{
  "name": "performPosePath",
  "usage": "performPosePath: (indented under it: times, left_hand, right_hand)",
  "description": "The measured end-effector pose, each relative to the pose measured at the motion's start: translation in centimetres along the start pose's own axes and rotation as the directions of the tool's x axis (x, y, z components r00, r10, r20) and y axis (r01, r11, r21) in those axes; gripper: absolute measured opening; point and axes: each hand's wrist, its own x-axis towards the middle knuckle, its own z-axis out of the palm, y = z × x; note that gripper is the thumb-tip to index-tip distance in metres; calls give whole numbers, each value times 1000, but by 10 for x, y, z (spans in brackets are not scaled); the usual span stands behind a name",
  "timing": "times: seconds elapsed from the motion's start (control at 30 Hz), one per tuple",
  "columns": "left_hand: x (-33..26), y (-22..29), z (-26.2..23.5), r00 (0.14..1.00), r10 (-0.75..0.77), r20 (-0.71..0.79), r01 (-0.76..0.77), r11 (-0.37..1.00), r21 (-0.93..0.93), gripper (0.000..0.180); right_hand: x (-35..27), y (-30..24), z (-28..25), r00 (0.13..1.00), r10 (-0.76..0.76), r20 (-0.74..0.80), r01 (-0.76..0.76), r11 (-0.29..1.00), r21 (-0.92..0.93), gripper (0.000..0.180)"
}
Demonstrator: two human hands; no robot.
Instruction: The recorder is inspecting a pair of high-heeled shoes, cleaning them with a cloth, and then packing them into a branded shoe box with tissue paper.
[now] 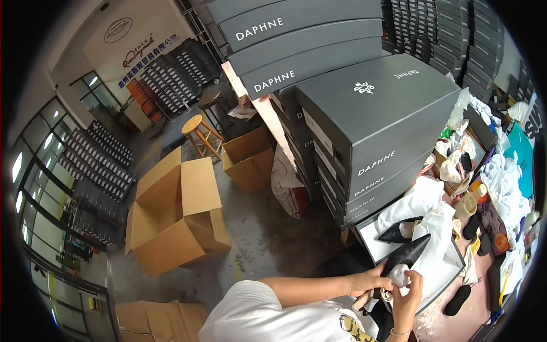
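A black pointed shoe [407, 255] is in my left hand [367, 283], which is closed around its side, the toe pointing up and to the right. The fingers of my right hand [408, 293] pinch a white wad of paper [400, 276] at the shoe's opening. Part of the shoe's heel end is hidden behind my hands. Just beyond, a second black shoe [392, 232] lies on white tissue paper [419, 199] in an open shoebox [454, 268]. My hands are over the near edge of this box.
Stacks of dark grey shoeboxes [376, 114] rise beyond the open box. To the right, the pink tabletop [473, 310] holds crumpled paper, a black insole-shaped piece [457, 300] and small items. Open cardboard cartons [171, 222] and a wooden stool [196, 128] stand on the floor at left.
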Motion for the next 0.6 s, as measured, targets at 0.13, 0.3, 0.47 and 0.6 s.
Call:
performPosePath:
  times: [0.13,0.3,0.47,0.6]
  left_hand:
    - [4,-11,17,993,114,-39,-108,985,131,92]
    - [4,-13,6,993,98,-69,-87,986,144,92]
    - [13,-18,20,994,-13,-108,20,998,58,93]
    - [12,-14,8,993,-120,-20,121,987,106,71]
  right_hand:
    - [11,8,12,974,187,-124,-118,898,425,28]
    - [0,-7,7,992,-99,-79,84,982,-171,28]
    - [21,20,9,924,120,-363,-180,974,-138,42]
    - [19,23,-25,978,209,27,-198,870,451,98]
